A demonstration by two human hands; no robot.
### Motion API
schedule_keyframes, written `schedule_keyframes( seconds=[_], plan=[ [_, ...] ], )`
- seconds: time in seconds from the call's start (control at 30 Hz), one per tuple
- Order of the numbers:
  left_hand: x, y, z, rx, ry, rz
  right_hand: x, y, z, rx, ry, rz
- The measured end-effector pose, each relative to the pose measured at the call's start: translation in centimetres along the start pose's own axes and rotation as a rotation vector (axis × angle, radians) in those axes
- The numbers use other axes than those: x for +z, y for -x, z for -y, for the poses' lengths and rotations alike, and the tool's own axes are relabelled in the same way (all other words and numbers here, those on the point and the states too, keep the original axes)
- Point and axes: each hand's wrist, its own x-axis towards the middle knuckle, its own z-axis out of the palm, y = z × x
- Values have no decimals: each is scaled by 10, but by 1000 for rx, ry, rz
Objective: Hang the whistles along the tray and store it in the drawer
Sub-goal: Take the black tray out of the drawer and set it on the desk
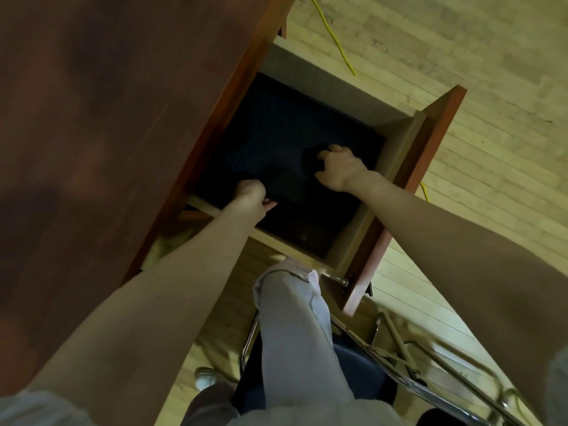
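My left hand [250,195] has its fingers curled over the near rim of the tray [276,133] and is clamped on it. My right hand [338,169] sits further along with its fingers clawed down onto the tray, seemingly gripping it beside a dark rounded shape [309,156] that I cannot identify. The dark mesh tray lies directly under both hands, already inside the walls of the open drawer [396,155]. Its long axis seems to run parallel to the drawer front. I cannot make out the whistles in this gloom. The drawer stands pulled out from beneath the surface [92,118], which lies to the left. I judge the tray to be nearly seated. Closing means pushing toward the surface, and the right hand is nearer the drawer front.
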Motion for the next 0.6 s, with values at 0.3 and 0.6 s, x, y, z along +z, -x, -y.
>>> schedule_keyframes(
  seconds=[0.3, 0.6],
  plan=[
    [-4, 62, -31, 140, -48, 218, -21, 85, 22, -209, -150, -138],
    [-17, 92, -25, 67, -15, 221, -42, 123, 10, -353, -153, -309]
  ],
)
